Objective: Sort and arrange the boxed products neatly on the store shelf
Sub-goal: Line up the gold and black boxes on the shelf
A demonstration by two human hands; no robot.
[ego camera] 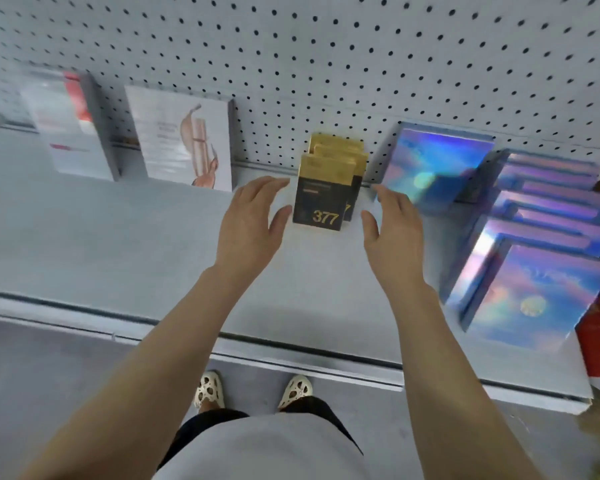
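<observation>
Grey shelf deck (136,244), pegboard back wall (326,64) at 12 o'clock, front lip running 9 to 4 o'clock. Black-and-gold boxes (326,195) stand upright in a short row at centre, the rear ones against the pegboard, front one marked "377". Left hand (246,226) just at their 9 o'clock, right hand (392,230) just at 3 o'clock; both with fingers straight and slightly spread, holding nothing, apart from the boxes as far as I can tell. Bare deck between boxes and front lip. White boxes (184,140) lean on the wall at 10 o'clock, open deck in front. Holographic boxes (534,271) stacked in a row at 3 o'clock, near the right hand.
</observation>
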